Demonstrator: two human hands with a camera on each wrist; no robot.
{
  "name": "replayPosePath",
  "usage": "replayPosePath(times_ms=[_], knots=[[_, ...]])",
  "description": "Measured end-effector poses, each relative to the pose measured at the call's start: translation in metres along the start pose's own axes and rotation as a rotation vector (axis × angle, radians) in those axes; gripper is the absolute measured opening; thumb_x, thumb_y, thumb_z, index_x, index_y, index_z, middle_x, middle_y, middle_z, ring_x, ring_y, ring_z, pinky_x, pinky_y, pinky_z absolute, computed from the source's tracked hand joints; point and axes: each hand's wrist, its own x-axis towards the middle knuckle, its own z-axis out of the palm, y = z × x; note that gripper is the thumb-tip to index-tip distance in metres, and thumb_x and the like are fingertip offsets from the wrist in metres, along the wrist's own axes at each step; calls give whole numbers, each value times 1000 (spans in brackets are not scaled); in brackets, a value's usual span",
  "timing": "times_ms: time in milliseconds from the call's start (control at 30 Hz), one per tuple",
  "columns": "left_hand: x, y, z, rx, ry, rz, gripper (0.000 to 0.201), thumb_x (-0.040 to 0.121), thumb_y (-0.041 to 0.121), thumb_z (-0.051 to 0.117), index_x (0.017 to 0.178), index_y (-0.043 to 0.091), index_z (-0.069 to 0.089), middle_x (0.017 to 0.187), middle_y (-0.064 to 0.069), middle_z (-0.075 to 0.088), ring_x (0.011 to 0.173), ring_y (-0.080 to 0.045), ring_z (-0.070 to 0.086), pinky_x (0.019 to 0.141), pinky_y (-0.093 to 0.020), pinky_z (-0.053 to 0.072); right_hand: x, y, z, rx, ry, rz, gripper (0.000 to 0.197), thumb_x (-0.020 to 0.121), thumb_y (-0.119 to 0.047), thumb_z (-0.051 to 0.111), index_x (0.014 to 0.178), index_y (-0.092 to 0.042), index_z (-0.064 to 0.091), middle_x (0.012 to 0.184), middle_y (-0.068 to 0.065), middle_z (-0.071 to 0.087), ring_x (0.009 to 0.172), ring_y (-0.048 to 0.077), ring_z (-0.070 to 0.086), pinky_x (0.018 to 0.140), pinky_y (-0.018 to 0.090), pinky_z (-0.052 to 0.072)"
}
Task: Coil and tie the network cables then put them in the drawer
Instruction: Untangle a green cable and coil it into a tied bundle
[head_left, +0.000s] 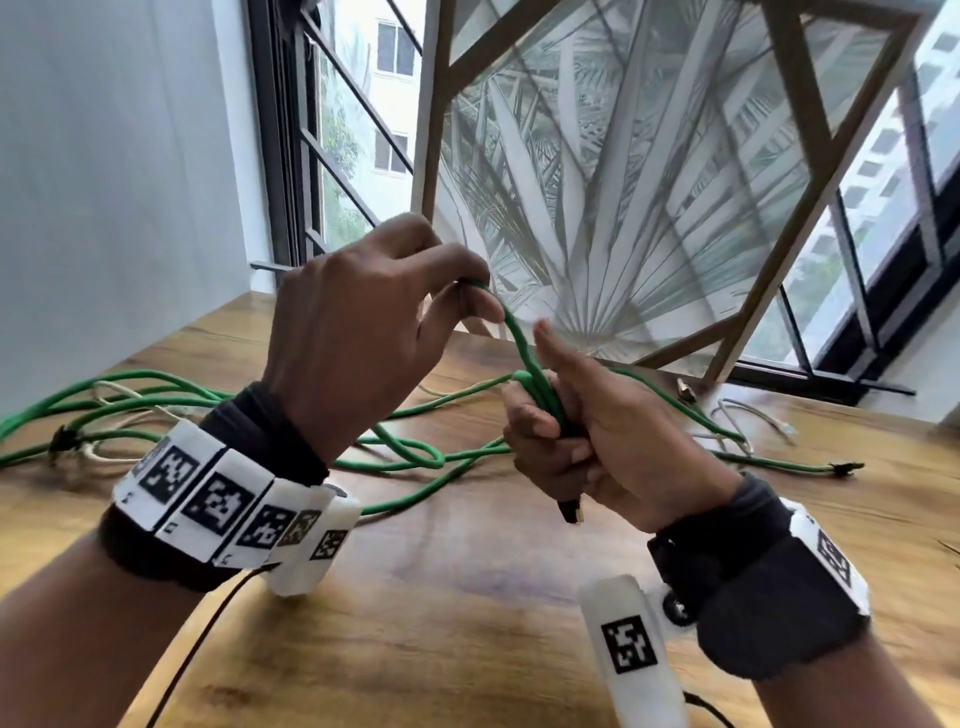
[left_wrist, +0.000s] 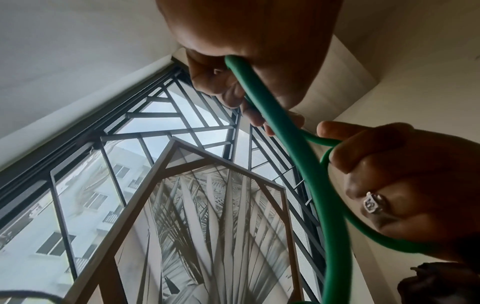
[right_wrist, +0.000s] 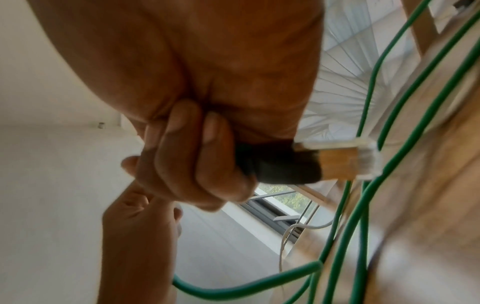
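Note:
A long green network cable (head_left: 410, 457) lies in loose loops across the wooden table (head_left: 467, 597). My right hand (head_left: 576, 431) grips a small bundle of its strands, thumb raised, with the black-booted plug (head_left: 570, 512) sticking out below the fist; that plug (right_wrist: 335, 162) shows clearly in the right wrist view. My left hand (head_left: 384, 312) is raised above and left of it and pinches the green cable (left_wrist: 262, 98) between thumb and fingers, drawing a taut strand up from the right fist. A thin white cable (head_left: 119, 415) lies tangled among the green loops at left.
A large framed palm-leaf picture (head_left: 623, 171) leans against the window behind the table. Another white cable (head_left: 748, 415) and a green plug end (head_left: 844, 468) lie at the right. A black wire (head_left: 208, 629) runs from my left wristband.

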Motion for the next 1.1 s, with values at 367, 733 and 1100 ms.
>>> replayPosePath(times_ms=[367, 733, 1100], knots=[[-1, -20, 26, -495, -405, 136, 18, 106, 15, 62, 115, 23, 75, 81, 20, 64, 72, -2, 64, 72, -18, 47, -14, -17, 10, 594, -318, -190, 24, 92, -27, 34, 68, -22, 34, 50, -6, 17, 40, 11, 8, 41, 29, 7], [-13, 4, 24, -403, -768, 139, 31, 107, 29, 51, 89, 53, 47, 67, 25, 53, 59, 4, 48, 59, -13, 32, -9, -16, 4, 739, 30, -543, 12, 96, -18, 35, 85, -19, 40, 64, -6, 29, 53, 11, 25, 52, 24, 26], [-21, 16, 23, -177, -980, 159, 35, 107, 42, 50, 142, 36, 45, 82, 12, 52, 70, -14, 50, 64, -27, 35, 8, -3, -8, 906, 229, -690, 38, 110, -14, 27, 85, -12, 55, 69, -1, 43, 58, 13, 41, 59, 26, 43]])
